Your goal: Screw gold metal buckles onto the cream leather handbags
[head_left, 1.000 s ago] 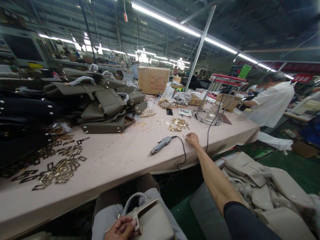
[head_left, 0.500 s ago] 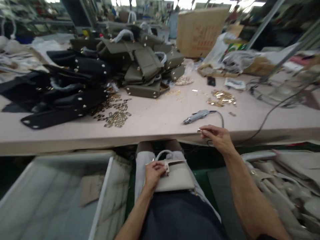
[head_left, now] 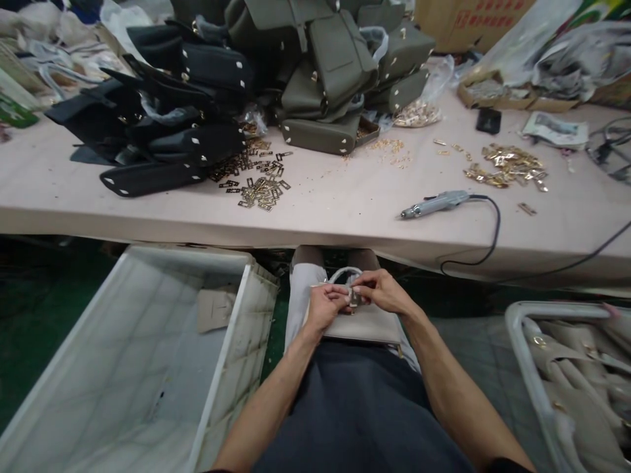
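A pale beige handbag [head_left: 367, 326] lies on my lap, its wrapped handle [head_left: 344, 271] toward the table. My left hand [head_left: 325, 305] is closed on the bag's flap near the middle. From the right, my right hand [head_left: 382, 290] pinches a small shiny metal plate [head_left: 353, 298] against that same spot. Fingers cover part of the plate, so how it sits on the flap is hidden. On the table beyond lies a grey electric screwdriver [head_left: 436, 203], with a cord running off to the right.
Black bags [head_left: 162, 131] and olive bags [head_left: 330, 72] are heaped on the table [head_left: 325, 210]. Metal plates [head_left: 513, 165] lie in piles, with small screws [head_left: 392, 150] between. A white bin [head_left: 236, 328] stands left, holding a beige piece; a bin of beige bags [head_left: 582, 387] stands right.
My right hand has come down and left from the table edge to the bag, bringing the metal plate to the flap. My left hand stays on the flap. The view has tilted down.
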Available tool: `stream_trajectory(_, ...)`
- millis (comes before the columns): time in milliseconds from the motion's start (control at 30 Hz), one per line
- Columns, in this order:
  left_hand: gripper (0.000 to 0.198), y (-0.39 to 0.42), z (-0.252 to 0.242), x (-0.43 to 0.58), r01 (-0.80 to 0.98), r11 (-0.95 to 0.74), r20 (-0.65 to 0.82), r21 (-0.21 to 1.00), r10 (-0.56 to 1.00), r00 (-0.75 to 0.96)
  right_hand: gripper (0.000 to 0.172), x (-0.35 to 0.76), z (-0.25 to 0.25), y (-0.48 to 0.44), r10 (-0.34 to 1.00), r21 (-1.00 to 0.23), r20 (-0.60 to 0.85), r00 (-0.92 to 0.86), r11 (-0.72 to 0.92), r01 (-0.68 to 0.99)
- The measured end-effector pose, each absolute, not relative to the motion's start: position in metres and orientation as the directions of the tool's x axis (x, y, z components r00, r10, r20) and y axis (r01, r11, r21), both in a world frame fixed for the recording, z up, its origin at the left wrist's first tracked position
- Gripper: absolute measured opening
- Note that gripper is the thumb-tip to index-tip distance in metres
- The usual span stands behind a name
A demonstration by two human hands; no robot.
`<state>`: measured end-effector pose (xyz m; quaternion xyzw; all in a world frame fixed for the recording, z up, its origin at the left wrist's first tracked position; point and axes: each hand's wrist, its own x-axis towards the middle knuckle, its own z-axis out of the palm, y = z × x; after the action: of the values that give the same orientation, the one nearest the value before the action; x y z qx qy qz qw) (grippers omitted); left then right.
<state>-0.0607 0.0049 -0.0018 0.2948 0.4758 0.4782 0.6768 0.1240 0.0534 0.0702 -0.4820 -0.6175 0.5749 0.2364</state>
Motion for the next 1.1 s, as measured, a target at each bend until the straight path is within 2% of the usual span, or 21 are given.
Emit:
stream_trajectory(233,0.038,0.003,0.008,-0.061,-0.403,0.375,-0.363,0.835,0.926,0.109,0.024,0.112,0.065,0.051,0.874,-0.908,-0.340,-0.348,-0.209,0.364)
stream_trajectory(700,0.037,0.002,0.007,-0.060,-0.382,0.408,-0.399,0.829,0.911,0.107,0.020,0.113,0.059,0.050,0.898,-0.860,-0.344,-0.274,-0.185,0.476)
stream_trajectory(833,0.036,0.003,0.008,-0.058,-0.358,0.409,-0.403,0.839,0.910,0.093,0.022,0.113,0.050,0.049,0.896,-0.868,-0.389,-0.214,-0.280,0.409)
stream_trajectory(1033,0.031,0.004,0.007,-0.058,-0.336,0.400,-0.396,0.853,0.915,0.082,0.024,0.111,0.039,0.048,0.846,-0.860,-0.504,-0.176,-0.472,0.196)
stream_trajectory(1100,0.031,0.004,0.008,-0.058,-0.330,0.406,-0.403,0.852,0.912,0.083,0.025,0.112,0.039,0.048,0.844,-0.858,-0.507,-0.177,-0.472,0.204)
